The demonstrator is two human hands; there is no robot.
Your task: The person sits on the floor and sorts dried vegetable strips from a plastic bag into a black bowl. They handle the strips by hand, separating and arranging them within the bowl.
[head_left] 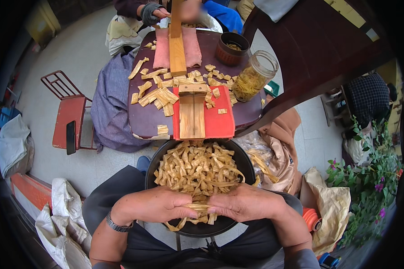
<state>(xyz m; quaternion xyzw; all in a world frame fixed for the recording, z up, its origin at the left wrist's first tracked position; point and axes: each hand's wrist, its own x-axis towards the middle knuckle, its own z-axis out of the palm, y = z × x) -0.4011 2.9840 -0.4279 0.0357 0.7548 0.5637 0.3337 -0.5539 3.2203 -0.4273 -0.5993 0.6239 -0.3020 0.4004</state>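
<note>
Head view: left hand (159, 204) and right hand (242, 204), both pinched shut, share one strip bundle (197, 207) (long axis left-right) over the near bowl (197, 229).

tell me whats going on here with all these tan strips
A seated person holds a small bundle of tan, flat, ribbon-like strips between the left hand and the right hand, over a round black bowl heaped with the same strips on their lap. Ahead, a dark low table carries shorter cut pieces, a wooden block on a red cloth and a glass jar of shreds. Another person's hand is at the far end.
</note>
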